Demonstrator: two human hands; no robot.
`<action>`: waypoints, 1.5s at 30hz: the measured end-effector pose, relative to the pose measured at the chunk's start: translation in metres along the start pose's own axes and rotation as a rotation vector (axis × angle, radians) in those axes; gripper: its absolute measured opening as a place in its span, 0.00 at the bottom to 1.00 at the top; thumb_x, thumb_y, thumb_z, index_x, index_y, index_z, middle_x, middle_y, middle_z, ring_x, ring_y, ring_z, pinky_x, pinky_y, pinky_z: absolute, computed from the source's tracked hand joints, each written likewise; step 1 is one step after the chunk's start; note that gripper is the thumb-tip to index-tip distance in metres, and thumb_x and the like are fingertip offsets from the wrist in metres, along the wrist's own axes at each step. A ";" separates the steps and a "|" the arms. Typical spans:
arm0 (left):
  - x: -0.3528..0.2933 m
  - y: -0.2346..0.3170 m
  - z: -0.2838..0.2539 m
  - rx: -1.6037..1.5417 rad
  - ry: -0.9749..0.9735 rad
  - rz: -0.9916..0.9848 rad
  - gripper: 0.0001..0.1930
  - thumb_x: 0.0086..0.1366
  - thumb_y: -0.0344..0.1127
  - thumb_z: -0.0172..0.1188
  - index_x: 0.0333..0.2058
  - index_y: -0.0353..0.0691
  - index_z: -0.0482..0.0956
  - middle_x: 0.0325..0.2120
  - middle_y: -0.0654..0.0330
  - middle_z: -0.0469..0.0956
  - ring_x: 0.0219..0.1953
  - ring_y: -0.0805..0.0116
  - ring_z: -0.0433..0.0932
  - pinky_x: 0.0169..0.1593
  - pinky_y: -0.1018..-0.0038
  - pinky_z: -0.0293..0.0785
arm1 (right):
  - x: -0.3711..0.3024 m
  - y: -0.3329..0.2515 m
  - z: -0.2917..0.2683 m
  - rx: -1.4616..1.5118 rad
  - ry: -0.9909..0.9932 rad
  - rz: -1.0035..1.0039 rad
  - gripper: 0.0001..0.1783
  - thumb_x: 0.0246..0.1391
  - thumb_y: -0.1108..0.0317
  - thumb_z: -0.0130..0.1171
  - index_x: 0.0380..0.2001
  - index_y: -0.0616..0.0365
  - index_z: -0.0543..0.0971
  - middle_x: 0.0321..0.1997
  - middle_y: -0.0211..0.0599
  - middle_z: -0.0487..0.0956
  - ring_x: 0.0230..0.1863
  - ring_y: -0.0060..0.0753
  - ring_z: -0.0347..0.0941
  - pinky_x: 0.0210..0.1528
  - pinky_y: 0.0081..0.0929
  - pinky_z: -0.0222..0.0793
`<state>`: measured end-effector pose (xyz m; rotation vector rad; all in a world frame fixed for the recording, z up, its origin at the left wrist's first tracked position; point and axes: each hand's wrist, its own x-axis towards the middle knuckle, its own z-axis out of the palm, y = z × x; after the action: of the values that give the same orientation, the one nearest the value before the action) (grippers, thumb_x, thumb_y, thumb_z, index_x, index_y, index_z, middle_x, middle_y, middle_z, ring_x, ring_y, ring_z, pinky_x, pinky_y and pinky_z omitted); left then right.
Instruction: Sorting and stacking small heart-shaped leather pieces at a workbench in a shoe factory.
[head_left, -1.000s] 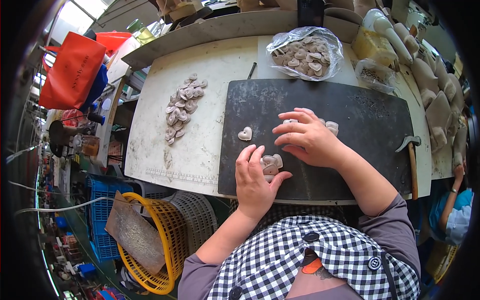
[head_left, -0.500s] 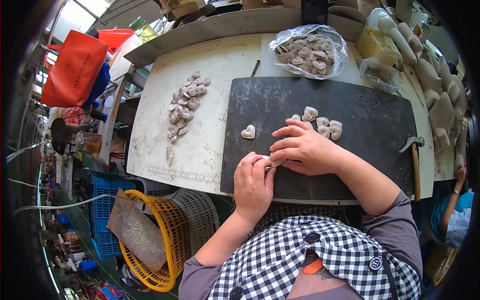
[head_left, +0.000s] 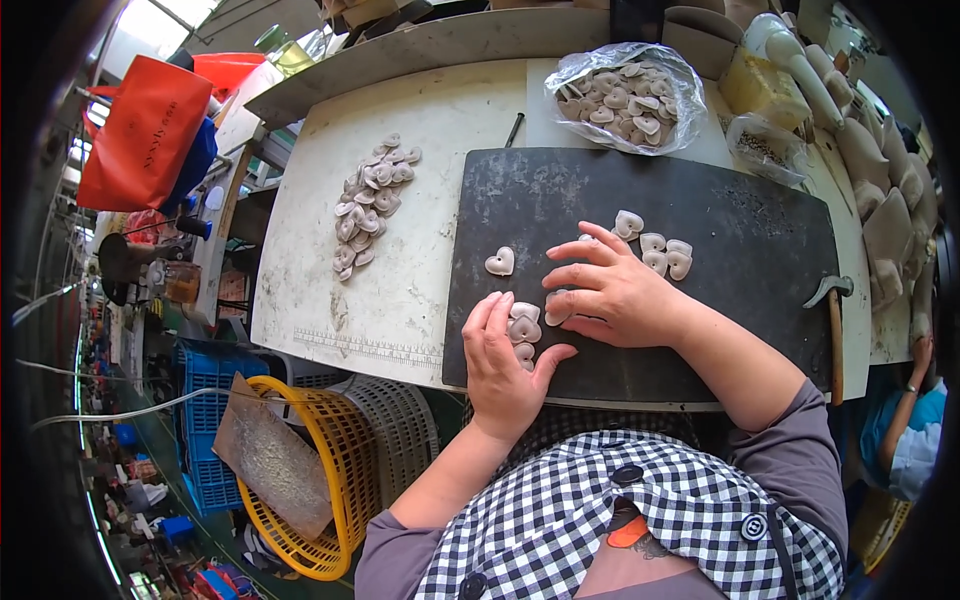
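Observation:
My left hand (head_left: 502, 362) rests on the black mat (head_left: 610, 190) with thumb and fingers apart. Its palm side is up against a small group of grey-beige heart-shaped pieces (head_left: 523, 328), and I cannot tell if it presses on them. Between thumb and forefinger of my right hand (head_left: 620, 298) is one heart-shaped piece (head_left: 556, 308); the other fingers fan out above the mat. A single heart-shaped piece (head_left: 500, 261) lies to the far left of my hands. More heart-shaped pieces (head_left: 665, 256) lie beyond my right hand, some partly hidden by its fingers.
A long heap of heart pieces (head_left: 370, 210) lies on the white board at left. A clear plastic bag of them (head_left: 630, 105) stands at the back, beside a bag of small dark bits (head_left: 767, 150). A hammer (head_left: 833, 330) lies at the mat's right edge; a yellow basket (head_left: 345, 480) stands below left.
My hands have drawn apart. The left has opened its fingers, uncovering the small group of heart pieces beside it, while the right has come away with one piece.

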<state>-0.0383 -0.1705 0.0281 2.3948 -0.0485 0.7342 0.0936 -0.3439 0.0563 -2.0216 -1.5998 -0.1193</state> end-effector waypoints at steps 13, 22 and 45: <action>-0.018 -0.018 0.004 -0.027 0.237 0.232 0.46 0.49 0.54 0.75 0.58 0.34 0.60 0.55 0.51 0.57 0.58 0.54 0.64 0.59 0.62 0.67 | 0.001 0.004 0.004 -0.103 0.106 0.130 0.11 0.48 0.65 0.68 0.36 0.45 0.79 0.47 0.27 0.76 0.64 0.37 0.65 0.72 0.53 0.47; -0.020 -0.020 0.006 -0.012 0.271 0.271 0.46 0.48 0.53 0.76 0.57 0.36 0.60 0.54 0.53 0.55 0.58 0.56 0.62 0.60 0.60 0.70 | 0.001 0.007 0.010 -0.229 0.169 0.207 0.07 0.50 0.66 0.66 0.34 0.44 0.79 0.47 0.27 0.76 0.64 0.37 0.65 0.71 0.56 0.48; -0.017 -0.018 0.006 -0.009 0.256 0.283 0.41 0.50 0.50 0.76 0.55 0.37 0.63 0.53 0.53 0.57 0.55 0.57 0.67 0.58 0.62 0.71 | 0.000 0.010 0.011 -0.239 0.211 0.273 0.12 0.51 0.64 0.66 0.40 0.45 0.80 0.45 0.26 0.77 0.64 0.36 0.64 0.71 0.57 0.45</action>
<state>-0.0459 -0.1620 0.0058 2.2916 -0.2881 1.1633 0.0995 -0.3403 0.0433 -2.3014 -1.2159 -0.4234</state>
